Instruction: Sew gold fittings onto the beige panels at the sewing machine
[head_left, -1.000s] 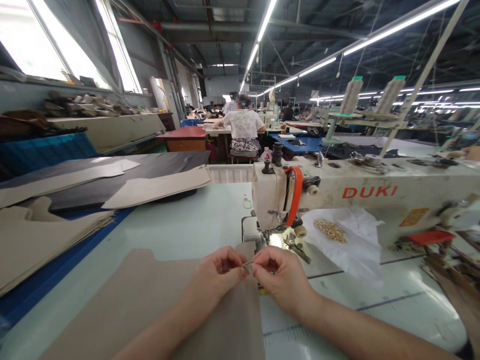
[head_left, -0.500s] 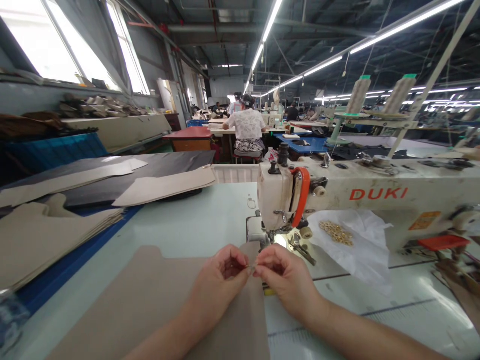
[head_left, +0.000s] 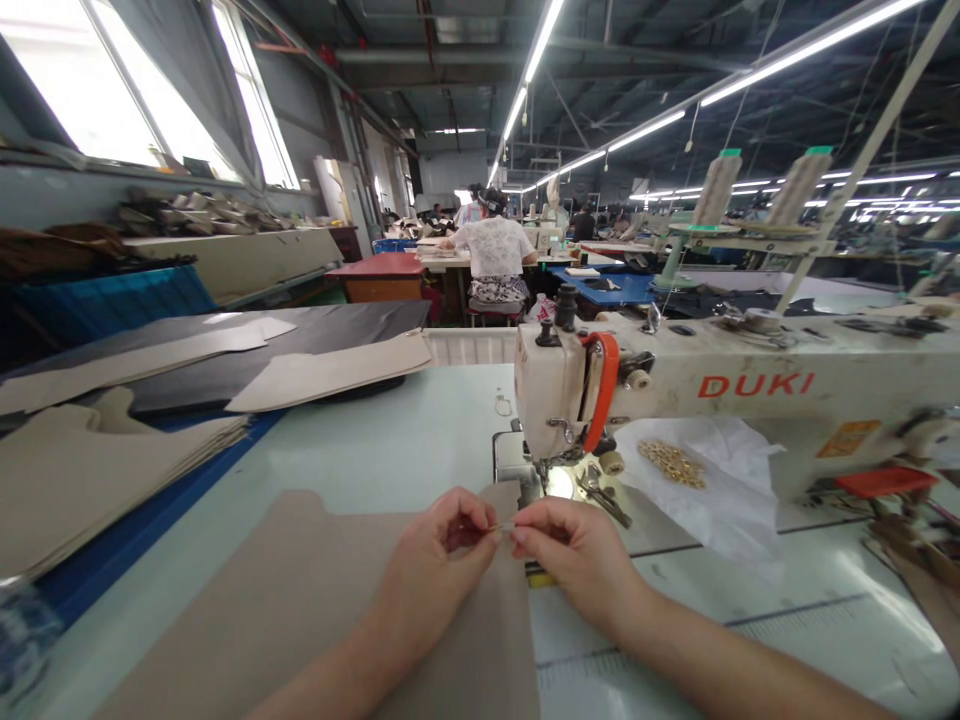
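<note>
One workshop table: pale green top (head_left: pixel 390 440) with a blue-edged board along its left side.
Sewing machine: white industrial DUKI machine (head_left: pixel 750 385) with an orange guard, standing at the right of the table.
Stack: beige cut panels (head_left: pixel 112 470) at the far left of the table.
Beige panel: notched flat sheet (head_left: pixel 300 590) lying under both forearms, just in front of the machine's foot.
Plastic sheet: white, crumpled (head_left: pixel 712 510), right of the needle.
Eyelets: a small pile of brass rings (head_left: pixel 671 464) on the plastic sheet.
Left hand (head_left: pixel 439 545): thumb and forefinger pinch, other fingers curled.
Right hand (head_left: pixel 574 553): thumb and forefinger pinch, other fingers curled.
Metal piece: thin, gold-coloured (head_left: pixel 500 527), held between both hands' fingertips above the beige panel; exact form too small to tell.
</note>
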